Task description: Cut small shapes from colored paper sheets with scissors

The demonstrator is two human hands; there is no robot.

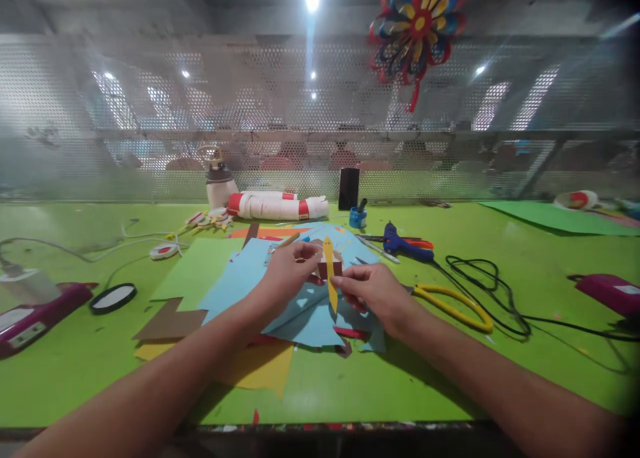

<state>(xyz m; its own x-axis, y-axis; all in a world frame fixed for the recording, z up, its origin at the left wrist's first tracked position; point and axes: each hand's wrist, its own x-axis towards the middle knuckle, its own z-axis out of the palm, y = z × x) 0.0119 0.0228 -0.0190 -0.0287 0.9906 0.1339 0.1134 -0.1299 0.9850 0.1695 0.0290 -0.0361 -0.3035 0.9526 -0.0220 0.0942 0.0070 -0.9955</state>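
Observation:
My left hand pinches the edge of a small maroon paper piece with a pale top. Against its front lies a narrow yellow paper strip, upright, pointed at the bottom, with small dark marks near its top. The thumb and fingers of my right hand close on the strip's lower half. Both hands are over light blue paper that overlaps green, brown and yellow sheets. Yellow-handled scissors lie beside my right wrist, their blades partly hidden.
A blue glue gun with a black cord sits right. Behind stand a blue jar, a dark phone-like slab, a white-and-red tube and a bottle. A purple power strip and black ring are left.

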